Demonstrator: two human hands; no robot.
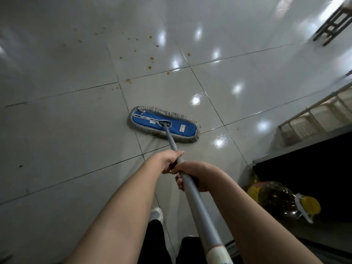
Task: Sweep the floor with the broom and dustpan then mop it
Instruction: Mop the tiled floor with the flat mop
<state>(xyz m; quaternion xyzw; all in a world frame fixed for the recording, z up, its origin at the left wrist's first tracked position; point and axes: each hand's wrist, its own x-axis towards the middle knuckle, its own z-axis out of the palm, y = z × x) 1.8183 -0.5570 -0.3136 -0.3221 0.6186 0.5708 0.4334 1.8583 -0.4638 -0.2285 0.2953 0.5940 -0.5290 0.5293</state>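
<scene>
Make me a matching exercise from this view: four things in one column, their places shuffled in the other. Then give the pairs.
Things:
1. mop head
2. brown spots
3. bottle
4. stool

Places:
A. top right corner of the view
B. flat on the floor, mid-view
C. scattered on the tiles beyond the mop
D. lower right, beside the dark opening

Pairs: 1-B, 2-C, 3-D, 4-A

Glossy tiled floor (76, 130) — mop (163, 124) with fringed cloth, smooth handle.
</scene>
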